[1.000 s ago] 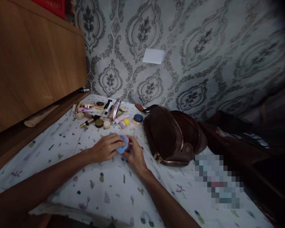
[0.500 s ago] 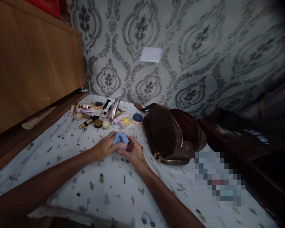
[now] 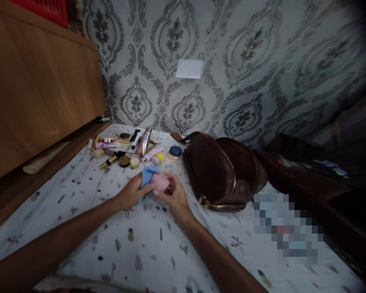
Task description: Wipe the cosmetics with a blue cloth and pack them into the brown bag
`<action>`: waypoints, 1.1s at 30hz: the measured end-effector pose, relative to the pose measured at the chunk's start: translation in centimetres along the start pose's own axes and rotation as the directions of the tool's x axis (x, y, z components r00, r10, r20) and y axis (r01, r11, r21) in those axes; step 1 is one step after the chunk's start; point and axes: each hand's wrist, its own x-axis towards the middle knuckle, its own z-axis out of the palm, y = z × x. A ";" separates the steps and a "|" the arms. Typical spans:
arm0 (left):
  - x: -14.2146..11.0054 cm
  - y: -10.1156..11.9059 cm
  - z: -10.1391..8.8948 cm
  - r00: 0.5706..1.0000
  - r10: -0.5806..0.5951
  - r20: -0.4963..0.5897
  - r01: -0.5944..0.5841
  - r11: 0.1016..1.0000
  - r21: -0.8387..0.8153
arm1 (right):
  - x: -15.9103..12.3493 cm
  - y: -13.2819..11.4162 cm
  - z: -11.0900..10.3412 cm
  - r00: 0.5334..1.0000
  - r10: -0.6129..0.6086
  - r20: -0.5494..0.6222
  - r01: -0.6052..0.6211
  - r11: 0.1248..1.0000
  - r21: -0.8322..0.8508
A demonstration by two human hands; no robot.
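Above the patterned sheet, my left hand [image 3: 134,190] is closed on a light blue cloth [image 3: 149,174], which bunches up over its fingers. Against the cloth is a small pink rounded item [image 3: 160,182], perhaps a jar; its exact kind is not clear. My right hand [image 3: 174,195] grips this pink item from the right, thumb below and fingers behind. Just beyond the hands lie a yellow-lidded jar [image 3: 158,158], a cream-coloured jar [image 3: 134,162] and a blue-lidded jar [image 3: 174,153].
Several cosmetic tubes [image 3: 144,141] and compacts lie in a cluster at the back left. A brown leather bag [image 3: 209,171] stands right of my hands, its zip partly open. A wooden cabinet [image 3: 45,77] borders the left side; the patterned wall [image 3: 189,110] rises behind.
The pink item has come out from under the cloth and shows more fully, nearer my right hand. The cloth has shifted left with my left hand. The view has turned slightly.
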 end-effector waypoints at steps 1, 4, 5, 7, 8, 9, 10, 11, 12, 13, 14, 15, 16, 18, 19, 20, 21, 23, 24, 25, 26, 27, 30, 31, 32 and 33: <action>0.0 0.0 0.0 1.000 0.003 -0.003 -0.003 1.000 -0.005 | 0.0 -0.1 0.0 1.000 0.015 0.016 -0.015 1.000 0.013; 0.2 -0.2 -0.2 1.000 0.021 -0.017 -0.021 1.000 0.002 | -0.1 -0.4 -0.1 0.995 0.045 0.085 -0.051 0.996 0.075; 0.3 -0.3 -0.3 0.999 0.031 -0.028 -0.030 0.999 0.009 | -0.1 -0.5 -0.1 0.993 0.058 0.099 -0.068 0.993 0.097; 0.3 -0.3 -0.4 0.997 0.054 -0.063 -0.052 0.998 0.032 | -0.1 -0.7 -0.1 0.988 0.099 0.120 -0.115 0.984 0.138; 0.4 -0.3 -0.5 0.995 0.061 -0.079 -0.058 0.997 0.046 | -0.1 -0.8 -0.2 0.984 0.119 0.130 -0.139 0.978 0.153; 0.3 -0.2 -0.6 0.994 0.060 -0.093 -0.055 0.997 0.057 | -0.1 -0.9 -0.2 0.981 0.135 0.140 -0.157 0.974 0.165; 0.3 0.0 -0.7 0.993 0.048 -0.104 -0.042 0.997 0.061 | 0.0 -1.0 -0.2 0.979 0.145 0.145 -0.170 0.970 0.174; 0.3 0.1 -0.8 0.993 0.024 -0.115 -0.017 0.998 0.059 | 0.0 -1.1 -0.2 0.978 0.151 0.146 -0.177 0.967 0.182; 0.3 0.2 -1.0 0.992 -0.014 -0.128 0.021 0.998 0.055 | 0.0 -1.2 -0.2 0.978 0.154 0.140 -0.179 0.965 0.190; 0.2 0.3 -1.2 0.988 -0.058 -0.144 0.066 0.997 0.049 | 0.0 -1.2 -0.2 0.979 0.155 0.134 -0.180 0.964 0.197; 0.3 0.3 -1.3 0.980 -0.103 -0.168 0.111 0.993 0.041 | 0.0 -1.2 -0.2 0.980 0.153 0.125 -0.177 0.963 0.202; 0.4 0.1 -1.5 0.970 -0.145 -0.195 0.153 0.988 0.029 | 0.0 -1.2 -0.2 0.982 0.150 0.117 -0.171 0.964 0.204; 0.5 -0.1 -1.7 0.957 -0.184 -0.224 0.191 0.981 0.012 | 0.0 -1.2 -0.2 0.984 0.143 0.109 -0.163 0.965 0.207; 0.9 -0.7 -1.9 0.927 -0.250 -0.281 0.245 0.968 -0.054 | 0.0 -1.2 -0.2 0.987 0.129 0.099 -0.148 0.965 0.216; 1.1 -1.0 -2.0 0.907 -0.281 -0.314 0.260 0.959 -0.108 | 0.0 -1.2 -0.2 0.987 0.124 0.100 -0.144 0.966 0.215; 1.2 -1.3 -2.0 0.890 -0.310 -0.334 0.265 0.949 -0.173 | 0.0 -1.3 -0.2 0.988 0.120 0.100 -0.139 0.968 0.208; 1.4 -1.5 -1.9 0.883 -0.330 -0.333 0.258 0.935 -0.243 | -0.1 -1.3 -0.2 0.988 0.118 0.098 -0.136 0.971 0.198; 1.4 -1.7 -1.7 0.915 -0.308 -0.260 0.212 0.916 -0.339 | -0.1 -1.3 -0.2 0.990 0.116 0.078 -0.128 0.976 0.177; 1.3 -1.7 -1.6 0.950 -0.246 -0.193 0.171 0.925 -0.338 | -0.1 -1.3 -0.2 0.991 0.114 0.067 -0.124 0.977 0.172; 1.2 -1.5 -1.4 0.981 -0.154 -0.115 0.113 0.947 -0.301 | -0.1 -1.2 -0.2 0.992 0.113 0.063 -0.122 0.977 0.174; 1.0 -1.3 -1.3 0.998 -0.048 -0.037 0.038 0.971 -0.235 | 0.0 -1.2 -0.2 0.992 0.111 0.068 -0.122 0.976 0.180; 0.8 -1.1 -1.2 0.999 0.047 0.025 -0.043 0.988 -0.152 | 0.1 -1.1 -0.3 0.991 0.107 0.078 -0.120 0.975 0.187; 0.1 -0.6 -1.0 0.974 0.179 0.135 -0.191 0.979 0.077 | 0.2 -0.9 -0.3 0.992 0.083 0.098 -0.101 0.974 0.200; 0.0 -0.5 -0.9 0.972 0.176 0.154 -0.197 0.972 0.129 | 0.2 -0.9 -0.3 0.992 0.080 0.095 -0.097 0.976 0.197; -0.1 -0.5 -0.8 0.973 0.165 0.161 -0.192 0.967 0.166 | 0.1 -0.9 -0.3 0.992 0.080 0.094 -0.097 0.977 0.192; -0.1 -0.5 -0.8 0.976 0.153 0.158 -0.181 0.965 0.187 | 0.1 -1.0 -0.3 0.992 0.081 0.102 -0.099 0.978 0.185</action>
